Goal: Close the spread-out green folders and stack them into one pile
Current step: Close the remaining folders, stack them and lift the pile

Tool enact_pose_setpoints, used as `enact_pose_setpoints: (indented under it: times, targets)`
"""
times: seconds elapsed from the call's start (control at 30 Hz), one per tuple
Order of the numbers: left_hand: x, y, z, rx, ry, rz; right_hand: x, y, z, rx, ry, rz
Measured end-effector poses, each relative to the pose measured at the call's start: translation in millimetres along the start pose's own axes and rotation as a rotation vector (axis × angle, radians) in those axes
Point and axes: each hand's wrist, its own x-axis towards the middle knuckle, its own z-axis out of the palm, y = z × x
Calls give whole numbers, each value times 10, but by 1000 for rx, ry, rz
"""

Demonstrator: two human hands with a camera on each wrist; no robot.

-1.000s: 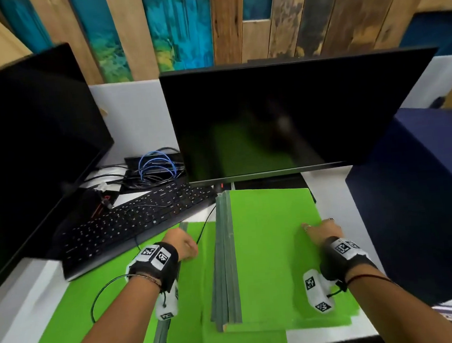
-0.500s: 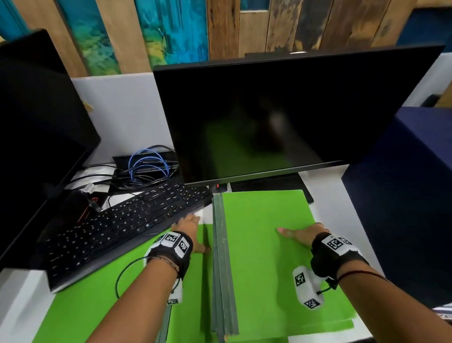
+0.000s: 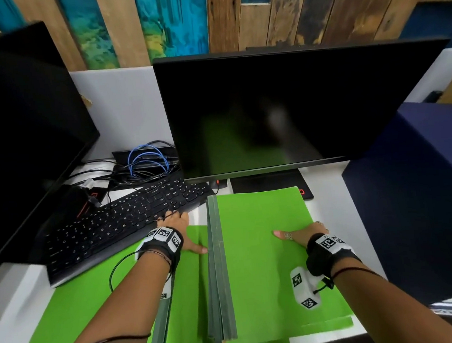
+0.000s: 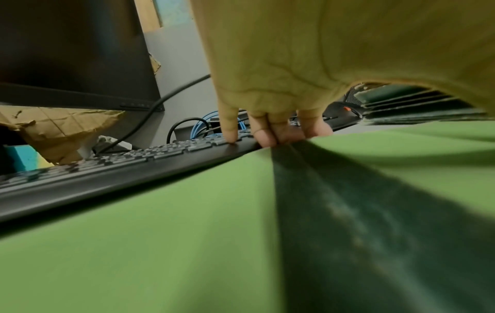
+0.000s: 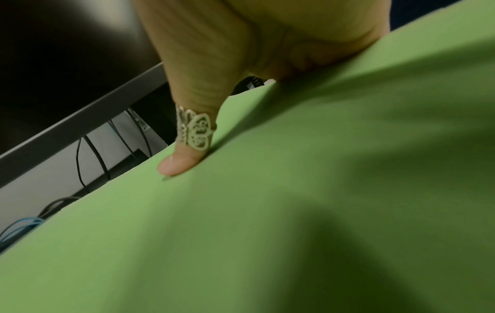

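Head view: a pile of closed bright-green card folders point(image 3: 263, 249) with dark grey-green spines lies on the white desk point(image 3: 10, 302) just in front of the right-hand black monitor point(image 3: 282, 107), the spines lined up along the pile's left edge. To its left and partly under it, one more green folder lies spread open point(image 3: 94, 303), its far-left part tucked under the black keyboard point(image 3: 120, 223), which sits at an angle.

The right hand point(image 3: 303, 234) lies on the top cover near the pile's right edge, thumb stretched out leftward across the green. The left hand point(image 3: 183, 233) rests on the open folder just left of the spines, its thumb pointing at them and its fingers reaching the keyboard's near edge.

The left wrist view adds what the head camera hides: the fingers point(image 4: 262, 135) are straight and close together, tips at the far edge of the open folder point(image 4: 160, 233), the outermost one touching the keys point(image 4: 134, 152), with the edges of the stacked folders showing under the thumb. The right wrist view shows the thumb point(image 5: 182, 158), wearing a pale filigree ring point(image 5: 195, 133), pressed flat on the cover point(image 5: 294, 211); the other fingers are out of sight there.

Behind the keyboard lie blue and black cables point(image 3: 143, 161); a second black monitor point(image 3: 22, 138) stands on the left and a dark navy box point(image 3: 424, 196) on the right.
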Motion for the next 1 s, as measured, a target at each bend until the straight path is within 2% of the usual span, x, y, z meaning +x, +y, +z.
enact_pose_setpoints:
  times: [0.1, 0.23, 0.33, 0.53, 0.83, 1.0]
  targets:
    - [-60, 11, -19, 10, -6, -14, -10, 4, 11, 12, -10, -11]
    - [-162, -10, -80, -102, -55, -61, 7, 17, -2, 52, -87, 5]
    - [-235, -71, -182, -204, 5, -41, 60, -3, -7, 57, -139, 4]
    - [-496, -28, -468, -64, 95, 19, 196, 3, 8, 1, -164, 7]
    - [-1068, -90, -758, -138, 160, 86, 24, -133, -50, 21, -108, -16]
    - [-1284, -141, -822, -149, 191, 138, -87, -302, -208, -187, -97, -116]
